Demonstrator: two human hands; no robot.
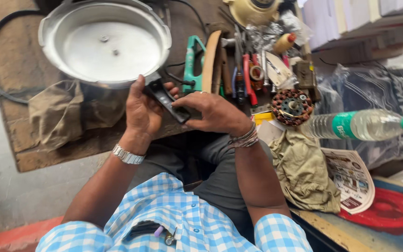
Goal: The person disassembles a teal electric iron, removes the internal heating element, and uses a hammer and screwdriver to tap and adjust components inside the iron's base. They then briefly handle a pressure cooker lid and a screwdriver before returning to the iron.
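Both hands gripped the black handle (166, 100): left hand (142, 112) near the pressure-cooker lid (104, 43), right hand (213, 112) at its lower-right end.

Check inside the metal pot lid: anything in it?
The lid lies hollow side up, with nothing loose in it: bare metal and two small studs near the centre. Its near rim, where the black handle joins, is hidden by the left hand.

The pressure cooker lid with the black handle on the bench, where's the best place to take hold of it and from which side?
Probably by the black handle, from the near edge of the bench. It sticks out from the rim of the pressure cooker lid toward the person, whose left hand and right hand already meet on it. The round rim itself looks wide and smooth.
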